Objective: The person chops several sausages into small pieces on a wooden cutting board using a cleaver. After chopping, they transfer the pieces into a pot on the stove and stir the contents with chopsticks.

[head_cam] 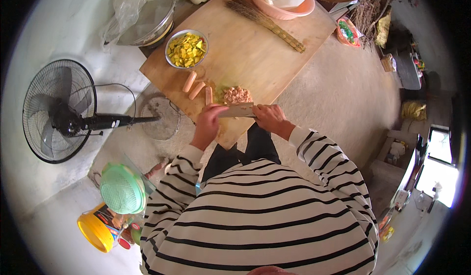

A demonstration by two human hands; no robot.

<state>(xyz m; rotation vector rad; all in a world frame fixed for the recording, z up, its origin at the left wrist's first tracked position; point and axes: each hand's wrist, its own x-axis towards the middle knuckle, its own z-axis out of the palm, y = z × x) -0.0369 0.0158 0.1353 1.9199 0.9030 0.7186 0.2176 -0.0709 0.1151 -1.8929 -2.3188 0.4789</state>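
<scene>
My right hand [268, 117] grips the handle end of a cleaver [238, 110], whose broad blade lies crosswise over the near part of a wooden board [272, 72]. Against the blade's other end is my left hand [209, 122]; what its fingers do there is partly hidden. Just beyond the blade sits a pile of diced sausage [237, 95]. A sausage piece [209, 95] stands out past my left fingers, with two more sausages [197, 90] [189, 81] to its left. Farther back, a bowl [167, 56] holds chopped yellow-green pieces.
A whisk broom [272, 27] and a pink basin [283, 14] with a white container rest at the board's far side. A lidded pot [147, 21] is at the back left. A standing fan [60, 111] is left; a green strainer [123, 188] sits near my left elbow.
</scene>
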